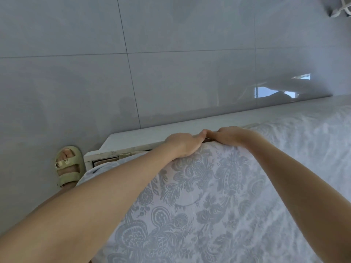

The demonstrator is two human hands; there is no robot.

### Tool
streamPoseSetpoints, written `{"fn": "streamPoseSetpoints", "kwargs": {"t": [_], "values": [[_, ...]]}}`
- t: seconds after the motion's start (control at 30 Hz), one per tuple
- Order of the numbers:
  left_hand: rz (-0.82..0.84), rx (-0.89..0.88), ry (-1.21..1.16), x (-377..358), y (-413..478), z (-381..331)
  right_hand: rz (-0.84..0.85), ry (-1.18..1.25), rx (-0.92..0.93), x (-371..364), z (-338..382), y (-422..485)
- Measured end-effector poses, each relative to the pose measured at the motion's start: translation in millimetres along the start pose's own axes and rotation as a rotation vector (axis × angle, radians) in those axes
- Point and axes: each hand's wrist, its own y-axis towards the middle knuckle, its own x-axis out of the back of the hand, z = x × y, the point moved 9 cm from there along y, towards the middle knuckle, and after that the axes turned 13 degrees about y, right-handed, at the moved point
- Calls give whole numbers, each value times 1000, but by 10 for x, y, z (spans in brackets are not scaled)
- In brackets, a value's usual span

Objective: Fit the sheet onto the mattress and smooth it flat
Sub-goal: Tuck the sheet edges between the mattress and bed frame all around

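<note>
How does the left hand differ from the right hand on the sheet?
The left hand lies knuckles-up with its thumb stretched toward the right hand. The right hand sits slightly farther along the edge, fingers curled over it and hidden. Both press the patterned sheet at the mattress edge, thumbs nearly touching.

Both arms are reaching forward, the left hand [183, 144] and right hand [228, 135] lying palm-down, thumbs touching, fingers [213, 134] curling over the mattress [218, 196] edge.

home bedroom | bed frame [190, 128], patterned sheet [209, 196], tiled floor [76, 73]
</note>
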Motion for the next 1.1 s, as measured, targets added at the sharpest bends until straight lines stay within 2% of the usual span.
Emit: {"fn": "streamPoseSetpoints", "kwargs": {"t": [0.17,0.23,0.3,0.33,0.4,0.47,0.5,0.6,0.77,1.0,1.1], "values": [[-294,-2,106,211,-66,135,119,48,-32,-92,83,193],[-300,-14,107,188,-154,235,153,51,-41,-113,70,218],[-240,-30,97,100,-213,357,123,142,-25,-88,58,211],[-211,-36,88,56,-232,407,51,205,17,-16,50,212],[-182,-46,85,-8,-251,463,-237,250,108,303,-85,184],[-217,-58,117,-5,-257,461,-523,56,101,653,-419,86],[-247,-63,126,9,-263,456,-576,-20,62,748,-628,47],[-321,-73,130,54,-266,469,-495,4,-66,818,-1152,42],[-369,-103,127,86,-270,451,-301,39,-160,780,-1299,253],[-383,-71,136,92,-201,507,-265,59,-172,708,-1179,429],[-387,-44,129,122,-208,529,-382,-48,-120,715,-971,217]]}}
